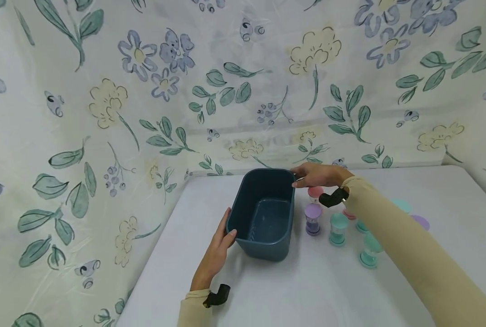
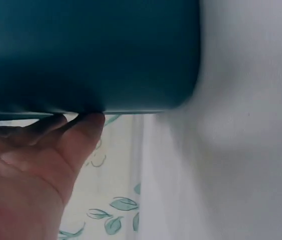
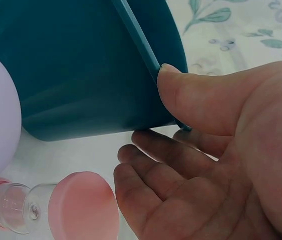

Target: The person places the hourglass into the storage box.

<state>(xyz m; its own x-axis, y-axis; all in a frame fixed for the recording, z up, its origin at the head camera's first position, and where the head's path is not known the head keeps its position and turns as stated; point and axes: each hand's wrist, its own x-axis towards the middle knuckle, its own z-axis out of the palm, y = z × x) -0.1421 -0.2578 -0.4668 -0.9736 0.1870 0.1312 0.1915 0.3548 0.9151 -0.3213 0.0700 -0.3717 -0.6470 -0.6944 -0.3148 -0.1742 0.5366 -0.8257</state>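
Note:
A dark teal plastic bin (image 1: 263, 250) tilts over the white table, its open top facing me and nothing visible inside. My left hand (image 1: 214, 256) grips its left side near the front corner, thumb at the rim. In the left wrist view, the fingers of that hand (image 2: 35, 165) meet the bin's edge (image 2: 90, 60). At the back right corner, my right hand (image 1: 318, 175) holds the rim. The right wrist view shows this thumb (image 3: 196, 95) over the bin's rim (image 3: 138, 35) and the fingers along its outer wall.
Right of the bin stand several small clear containers with coloured caps and bases: a purple one (image 1: 313, 218), a pink one (image 1: 315, 193) and teal ones (image 1: 338, 229). My right forearm (image 1: 406, 240) passes over part of the group. A flowered curtain (image 1: 243, 113) hangs behind the table (image 1: 169, 254).

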